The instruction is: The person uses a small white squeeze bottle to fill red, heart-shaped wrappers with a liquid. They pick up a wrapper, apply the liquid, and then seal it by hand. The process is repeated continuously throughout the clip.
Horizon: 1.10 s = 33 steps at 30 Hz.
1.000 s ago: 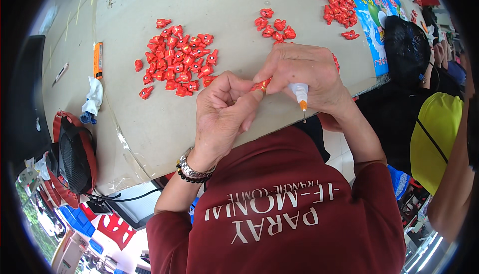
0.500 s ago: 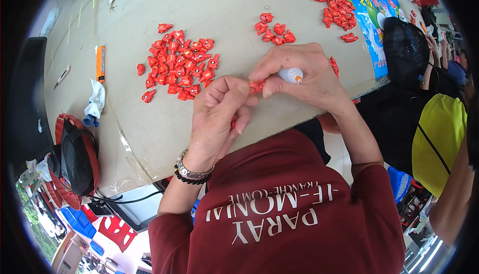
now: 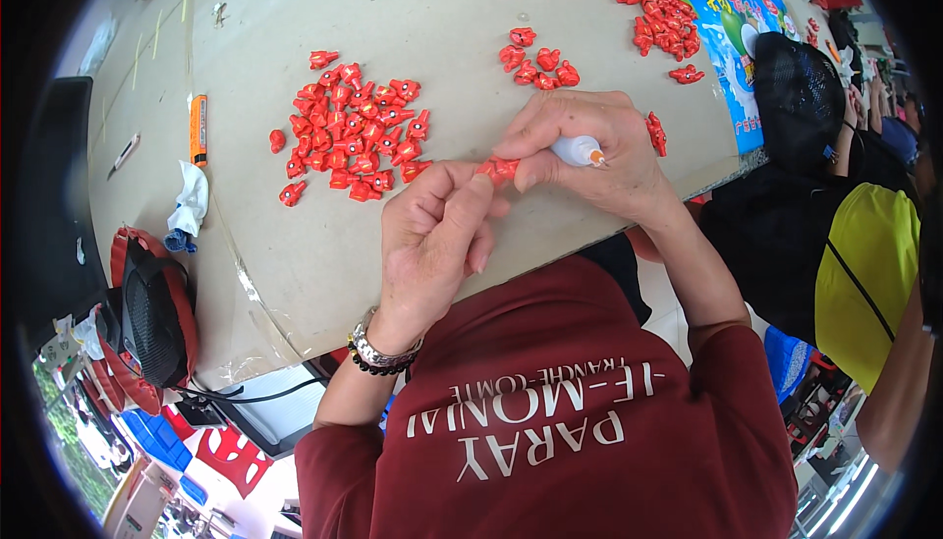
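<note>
Between my hands is a small red toy-like part (image 3: 501,170), with pale marks on it. The thumb and fingertips of my left hand (image 3: 432,230) are closed on its left side. My right hand (image 3: 614,161) pinches its right side. A small whitish squeeze bottle (image 3: 573,150) with an orange tip also lies within my right hand, its nozzle pointing right. Just beyond my left hand, many similar red parts (image 3: 344,127) lie in a loose pile. A smaller cluster of red parts (image 3: 545,56) sits beyond my right hand. Fingers partly hide the held part.
More red parts (image 3: 663,24) are heaped at the far right beside a blue printed sheet (image 3: 722,38). On the left of the table (image 3: 285,244) lie an orange marker-like tube (image 3: 198,130), a crumpled white tissue (image 3: 190,200) and a small pen-like tool (image 3: 125,151). A person sits close at right.
My left hand has turned slightly, and the red part between my hands shows more. A red bit lower among my left fingers is out of sight now. The bottle has tilted a little.
</note>
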Available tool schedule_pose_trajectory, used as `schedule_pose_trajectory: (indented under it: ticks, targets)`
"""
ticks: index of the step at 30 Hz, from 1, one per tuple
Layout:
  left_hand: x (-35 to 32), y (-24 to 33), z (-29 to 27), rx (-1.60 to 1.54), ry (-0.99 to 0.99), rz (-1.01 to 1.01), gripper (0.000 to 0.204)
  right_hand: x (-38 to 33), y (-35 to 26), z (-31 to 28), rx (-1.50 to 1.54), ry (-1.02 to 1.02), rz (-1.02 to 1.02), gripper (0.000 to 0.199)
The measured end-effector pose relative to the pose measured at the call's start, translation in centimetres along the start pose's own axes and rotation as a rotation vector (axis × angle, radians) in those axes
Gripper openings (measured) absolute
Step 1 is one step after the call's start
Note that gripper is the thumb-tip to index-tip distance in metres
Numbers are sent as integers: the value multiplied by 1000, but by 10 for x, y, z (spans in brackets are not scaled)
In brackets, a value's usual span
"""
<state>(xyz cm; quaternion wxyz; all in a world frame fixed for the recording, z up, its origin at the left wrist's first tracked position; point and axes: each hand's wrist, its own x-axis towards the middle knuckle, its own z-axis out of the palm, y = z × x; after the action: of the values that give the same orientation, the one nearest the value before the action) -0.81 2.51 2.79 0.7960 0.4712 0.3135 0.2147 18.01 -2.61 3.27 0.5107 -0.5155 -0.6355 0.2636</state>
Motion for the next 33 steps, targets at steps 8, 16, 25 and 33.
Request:
schedule_pose_trajectory:
  ticks: [8,16,25,33]
  targets:
    - [1,1,8,114,29,42,20,-3,1,-2,-58,46,-65,16]
    - [18,29,-2,507,13,122,16,-51,-28,-70,-278,540,390,23]
    - [82,53,27,1175,24,506,17,-76,-19,-63,-812,390,437,36]
    - [91,60,53,1243,114,657,34,-70,-11,-68,-236,422,497,26]
